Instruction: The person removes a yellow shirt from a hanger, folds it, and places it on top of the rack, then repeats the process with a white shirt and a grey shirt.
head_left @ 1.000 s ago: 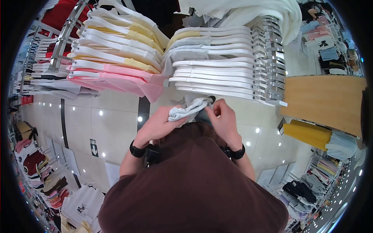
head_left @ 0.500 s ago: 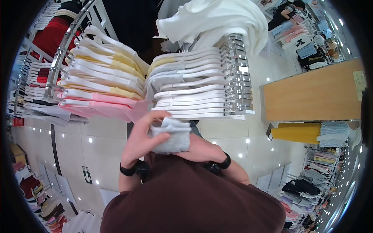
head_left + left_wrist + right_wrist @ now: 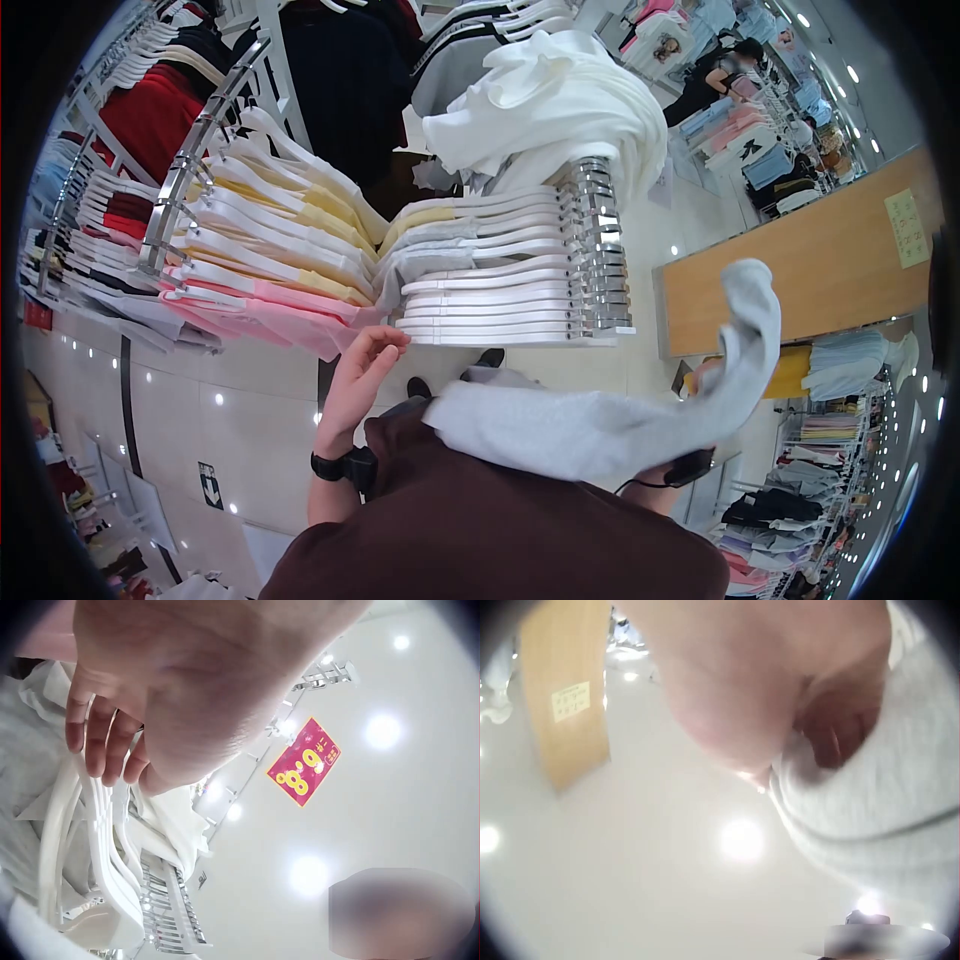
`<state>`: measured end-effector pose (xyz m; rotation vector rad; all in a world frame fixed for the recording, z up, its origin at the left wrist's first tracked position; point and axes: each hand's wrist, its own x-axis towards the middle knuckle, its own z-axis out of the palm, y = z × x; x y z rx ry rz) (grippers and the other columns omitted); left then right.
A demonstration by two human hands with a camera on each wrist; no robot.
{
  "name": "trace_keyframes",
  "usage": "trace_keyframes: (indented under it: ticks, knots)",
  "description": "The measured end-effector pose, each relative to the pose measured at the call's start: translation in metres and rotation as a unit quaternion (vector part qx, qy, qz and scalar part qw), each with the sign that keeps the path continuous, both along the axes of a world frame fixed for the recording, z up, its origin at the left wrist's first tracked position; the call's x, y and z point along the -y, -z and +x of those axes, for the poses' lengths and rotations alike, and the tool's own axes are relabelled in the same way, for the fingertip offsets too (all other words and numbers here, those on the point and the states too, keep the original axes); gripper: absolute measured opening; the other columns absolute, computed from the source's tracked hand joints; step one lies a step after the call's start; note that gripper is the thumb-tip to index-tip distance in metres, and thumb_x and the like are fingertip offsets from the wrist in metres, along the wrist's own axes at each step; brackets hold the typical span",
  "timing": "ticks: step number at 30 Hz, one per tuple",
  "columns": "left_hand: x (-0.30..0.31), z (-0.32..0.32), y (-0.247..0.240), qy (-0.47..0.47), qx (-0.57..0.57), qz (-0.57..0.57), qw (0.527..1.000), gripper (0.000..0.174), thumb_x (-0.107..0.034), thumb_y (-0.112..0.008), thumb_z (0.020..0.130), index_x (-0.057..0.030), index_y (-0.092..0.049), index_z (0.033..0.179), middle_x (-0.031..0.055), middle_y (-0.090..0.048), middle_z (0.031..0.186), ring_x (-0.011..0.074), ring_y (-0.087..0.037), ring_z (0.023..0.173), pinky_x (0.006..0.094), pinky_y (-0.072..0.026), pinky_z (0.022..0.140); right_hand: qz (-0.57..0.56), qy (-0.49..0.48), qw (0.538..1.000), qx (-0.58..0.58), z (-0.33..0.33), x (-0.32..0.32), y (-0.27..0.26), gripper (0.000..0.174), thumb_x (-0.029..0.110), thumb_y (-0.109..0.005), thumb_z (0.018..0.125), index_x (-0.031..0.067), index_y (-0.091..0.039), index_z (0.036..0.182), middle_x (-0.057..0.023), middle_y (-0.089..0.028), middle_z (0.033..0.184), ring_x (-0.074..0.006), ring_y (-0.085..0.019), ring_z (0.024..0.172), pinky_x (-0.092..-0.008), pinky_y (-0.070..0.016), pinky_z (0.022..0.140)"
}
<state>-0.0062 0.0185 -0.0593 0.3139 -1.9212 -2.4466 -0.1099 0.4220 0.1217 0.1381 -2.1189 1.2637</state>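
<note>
A light grey knit garment (image 3: 600, 425) stretches across the front of the body in the head view, its far end swung up at the right. My right hand (image 3: 735, 682) grips its bunched cloth, the fingers curled into it in the right wrist view; in the head view the garment mostly hides this hand. By the left ends of the stacked white hangers (image 3: 485, 300), my left hand (image 3: 355, 390) is raised, loosely bent and holding nothing. In the left wrist view its fingertips (image 3: 112, 769) overlap the hangers.
Yellow, cream and pink clothes (image 3: 270, 235) hang on the rack's left side. A heap of white garments (image 3: 560, 105) lies over the chrome hooks (image 3: 600, 245). A wooden panel (image 3: 800, 280) stands to the right, and a person (image 3: 715, 80) is farther back.
The grey garment was bundled between both hands; now it is spread out and swung rightward by my right hand. My left hand has let go and stays near the hangers.
</note>
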Motion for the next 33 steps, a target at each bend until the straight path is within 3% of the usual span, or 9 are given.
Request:
trace_keyframes:
  ticks: [2,3,4,11,14,16,21,24,33]
  knots:
    - [0.001,-0.007,-0.002,0.007,-0.014,0.003,1.000,0.022,-0.013,-0.059,0.112,-0.0011,-0.063,0.130,0.0060,-0.070,0.126,0.0151,-0.065,0.118,0.0322,-0.0494,0.109,-0.419,-0.152,0.892,0.075,-0.015,-0.010,-0.024,0.055,0.045,-0.056,0.112,0.0058,-0.057,0.151,-0.0115,-0.067,0.142,-0.0224,-0.072,0.114,-0.0390,-0.0609,0.090]
    - [0.002,-0.010,-0.002,0.011,-0.020,0.003,1.000,0.022,-0.013,-0.059,0.112,-0.0011,-0.063,0.130,0.0060,-0.070,0.126,0.0151,-0.065,0.118,0.0322,-0.0494,0.109,-0.491,-0.234,0.830,0.125,-0.026,-0.039,-0.033,0.054,0.046,-0.050,0.114,0.0083,-0.056,0.153,-0.0116,-0.064,0.150,-0.0260,-0.064,0.135,-0.0447,-0.0511,0.115]
    - [0.004,-0.013,-0.002,0.009,-0.022,0.002,1.000,0.022,-0.013,-0.059,0.112,-0.0008,-0.063,0.129,0.0061,-0.070,0.126,0.0152,-0.065,0.118,0.0321,-0.0498,0.109,-0.490,-0.235,0.831,0.119,-0.036,-0.052,-0.044,0.054,0.046,-0.050,0.114,0.0083,-0.056,0.153,-0.0116,-0.064,0.150,-0.0260,-0.064,0.135,-0.0447,-0.0511,0.115]
    - [-0.002,-0.018,-0.006,0.015,-0.040,0.021,0.999,0.021,-0.013,-0.060,0.112,-0.0008,-0.064,0.129,0.0067,-0.070,0.125,0.0156,-0.065,0.118,0.0319,-0.0500,0.109,-0.374,-0.114,0.914,-0.105,-0.147,-0.010,-0.133,0.057,0.048,-0.057,0.112,0.0082,-0.056,0.153,-0.0106,-0.065,0.150,-0.0281,-0.065,0.133,-0.0459,-0.0514,0.115]
    - [-0.012,-0.015,-0.012,0.020,-0.038,0.014,0.999,0.021,-0.013,-0.060,0.112,-0.0014,-0.064,0.129,0.0067,-0.070,0.125,0.0155,-0.065,0.118,0.0317,-0.0494,0.109,0.065,-0.157,0.978,-0.120,-0.230,0.039,-0.121,0.051,0.031,-0.053,0.112,0.0038,-0.056,0.155,-0.0115,-0.065,0.147,-0.0242,-0.066,0.126,-0.0409,-0.0492,0.112]
    - [-0.017,-0.011,-0.014,0.021,-0.036,0.008,0.999,0.021,-0.013,-0.060,0.111,-0.0019,-0.064,0.129,0.0062,-0.070,0.124,0.0152,-0.064,0.118,0.0317,-0.0487,0.109,0.150,-0.312,0.923,-0.171,-0.227,0.119,-0.120,0.049,0.027,-0.062,0.107,0.0050,-0.061,0.151,-0.0146,-0.067,0.143,-0.0276,-0.067,0.125,-0.0417,-0.0487,0.111]
    - [-0.019,0.004,-0.009,-0.023,-0.028,-0.015,0.999,0.021,-0.014,-0.061,0.111,-0.0020,-0.064,0.129,0.0055,-0.071,0.123,0.0144,-0.063,0.117,0.0314,-0.0485,0.107,0.530,-0.233,0.798,-0.165,-0.265,0.182,-0.064,0.062,0.045,-0.074,0.100,0.0083,-0.064,0.148,-0.0219,-0.059,0.154,-0.0381,-0.055,0.140,-0.0471,-0.0441,0.118]
    - [-0.014,0.015,0.001,-0.048,-0.014,-0.005,0.999,0.022,-0.013,-0.061,0.111,-0.0020,-0.064,0.129,0.0056,-0.071,0.124,0.0143,-0.063,0.117,0.0310,-0.0488,0.106,0.500,-0.170,0.824,-0.206,-0.272,0.173,-0.054,0.072,0.059,-0.072,0.096,0.0085,-0.066,0.146,-0.0234,-0.057,0.156,-0.0415,-0.051,0.146,-0.0496,-0.0390,0.124]
    - [-0.024,-0.007,0.013,-0.088,-0.002,-0.085,0.992,0.029,-0.014,-0.063,0.109,-0.0006,-0.063,0.134,0.0077,-0.071,0.126,0.0167,-0.065,0.118,0.0325,-0.0499,0.107,0.268,-0.219,0.937,-0.057,-0.224,0.074,-0.005,0.065,0.033,-0.070,0.105,0.0025,-0.051,0.158,-0.0235,-0.053,0.160,-0.0351,-0.054,0.146,-0.0415,-0.0423,0.120]
